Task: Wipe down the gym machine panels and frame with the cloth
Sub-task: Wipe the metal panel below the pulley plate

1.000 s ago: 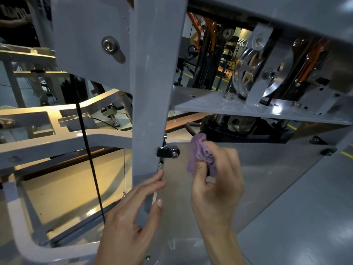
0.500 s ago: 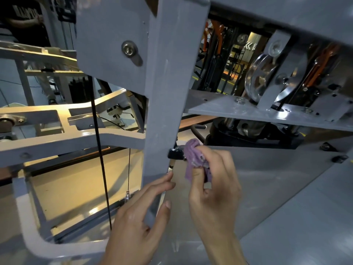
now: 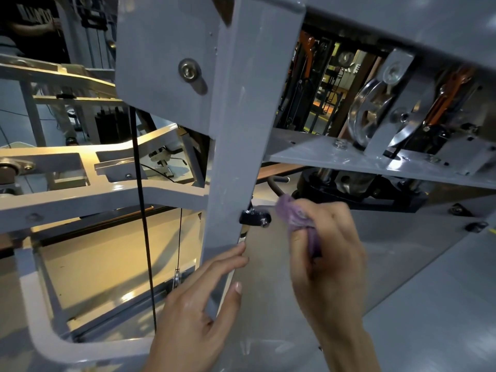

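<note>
So the right hand point(image 3: 326, 253) has the crumpled purple cloth point(image 3: 296, 218) bunched between its curled fingers and thumb, with the wad poking out at the hand's 11 o'clock. It sits just beside the small black bracket with a bolt point(image 3: 254, 217), which is at the cloth's 9 o'clock, not quite touching as far as I can tell. The left hand point(image 3: 198, 312) is wrapped around the lower part of the upright grey painted steel post point(image 3: 241, 130), fingers fairly straight along its face, thumb on the other edge, so bracing rather than clenching.

The post's long axis runs roughly 12 to 6, tilted a bit. The right hand is clearly nearer the bracket. I'd guess the smooth grey panel point(image 3: 375, 251) under the cloth gives open room toward 3 o'clock, while the horizontal grey shelf plate point(image 3: 349, 157) caps things at 12.
</note>
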The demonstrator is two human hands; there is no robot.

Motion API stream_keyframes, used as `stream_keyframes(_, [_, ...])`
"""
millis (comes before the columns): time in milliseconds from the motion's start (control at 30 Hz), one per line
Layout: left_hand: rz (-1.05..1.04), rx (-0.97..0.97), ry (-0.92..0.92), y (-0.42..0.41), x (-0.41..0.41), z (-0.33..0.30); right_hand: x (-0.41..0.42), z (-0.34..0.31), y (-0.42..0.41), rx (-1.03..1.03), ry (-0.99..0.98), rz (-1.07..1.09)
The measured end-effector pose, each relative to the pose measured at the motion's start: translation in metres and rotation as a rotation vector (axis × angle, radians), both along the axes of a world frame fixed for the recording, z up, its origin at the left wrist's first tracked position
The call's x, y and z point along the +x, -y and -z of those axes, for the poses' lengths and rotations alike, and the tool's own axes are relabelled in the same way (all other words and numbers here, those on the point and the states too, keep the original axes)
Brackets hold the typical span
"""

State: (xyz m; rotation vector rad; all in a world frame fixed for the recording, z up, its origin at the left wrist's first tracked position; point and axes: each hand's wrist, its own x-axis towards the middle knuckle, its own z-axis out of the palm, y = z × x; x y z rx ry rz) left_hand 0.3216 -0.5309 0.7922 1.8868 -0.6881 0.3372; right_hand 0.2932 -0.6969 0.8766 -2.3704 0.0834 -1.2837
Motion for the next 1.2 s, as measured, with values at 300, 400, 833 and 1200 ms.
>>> stream_keyframes(300, [0.014, 0.008, 0.014, -0.001, -0.002, -0.004, 0.006, -0.015, -0.015, -0.057, -0.094, -0.097])
stream_keyframes(400, [0.031, 0.002, 0.012, -0.002, -0.001, -0.002, -0.002, -0.018, 0.001, 0.0, -0.066, -0.021])
stream_keyframes(833, [0.045, -0.032, 0.029, -0.003, 0.001, -0.006, 0.009, -0.02, -0.038, 0.0, -0.177, -0.103])
stream_keyframes(1200, [0.06, -0.028, 0.013, -0.005, 0.0, -0.003, 0.01, -0.019, -0.049, -0.067, -0.236, -0.186])
